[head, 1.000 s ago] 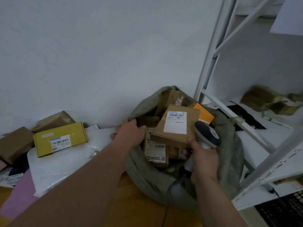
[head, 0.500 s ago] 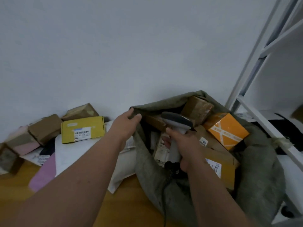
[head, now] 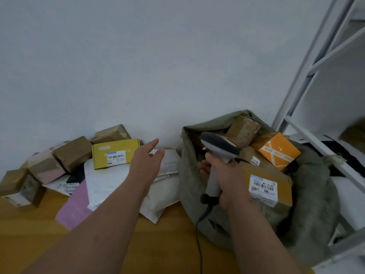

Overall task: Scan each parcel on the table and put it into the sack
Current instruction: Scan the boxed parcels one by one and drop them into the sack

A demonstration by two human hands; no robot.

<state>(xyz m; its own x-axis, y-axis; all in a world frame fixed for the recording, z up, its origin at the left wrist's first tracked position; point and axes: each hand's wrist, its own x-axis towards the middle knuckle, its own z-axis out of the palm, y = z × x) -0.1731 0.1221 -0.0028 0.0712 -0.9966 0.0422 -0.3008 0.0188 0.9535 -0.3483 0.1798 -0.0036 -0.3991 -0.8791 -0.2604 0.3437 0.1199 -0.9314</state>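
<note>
- While the right hand [head: 229, 180] clenches the handle of a corded scanner [head: 218, 149], the scanner's head points left, probably kept ready for the next label.
- Its cord trails down across the wooden table [head: 29, 230].
- A person's left hand [head: 147, 159] reaches out over the table, fingers straight and loose, grasping nothing, apparently going for another parcel.
- Closest ahead of that hand lies a yellow box [head: 115, 153], barcode label facing up, so it looks easy to scan.
- Brown boxes and flat mailers sit around it against the wall.
- At right, the green sack [head: 314, 194] stands open with boxes piled inside, including an orange box [head: 276, 150].
</note>
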